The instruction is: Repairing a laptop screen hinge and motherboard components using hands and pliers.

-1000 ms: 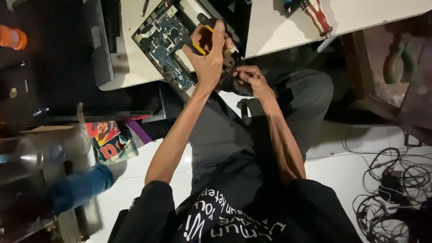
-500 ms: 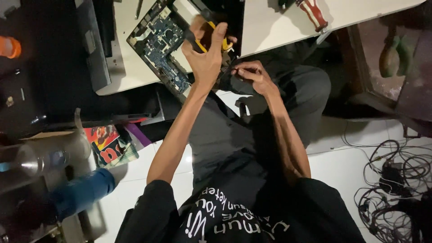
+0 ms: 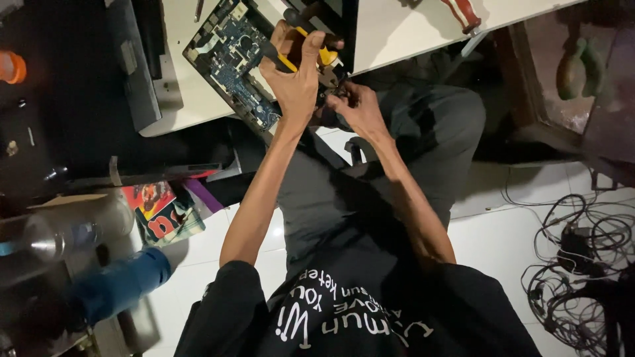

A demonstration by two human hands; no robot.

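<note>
A blue-green circuit board (image 3: 228, 56) lies at the near edge of a white table (image 3: 397, 30). My left hand (image 3: 296, 79) is closed around a screwdriver with a yellow and black handle (image 3: 316, 49) held over the board's right end. My right hand (image 3: 357, 109) sits just beside it at the table's edge, fingers pinched on a small dark part (image 3: 337, 86) that I cannot make out. My grey trousers and black shirt fill the lower middle.
A red-handled tool (image 3: 463, 13) lies on the table to the right. A dark flat device (image 3: 135, 66) lies left of the board. A colourful box (image 3: 159, 211), a clear bottle (image 3: 73, 231) and a blue bottle (image 3: 119, 284) sit lower left. Tangled cables (image 3: 582, 264) cover the floor right.
The view has drifted slightly, so the table sits higher in frame. Both hands stay together at the board's edge, with the left hand shifted a little over the screwdriver.
</note>
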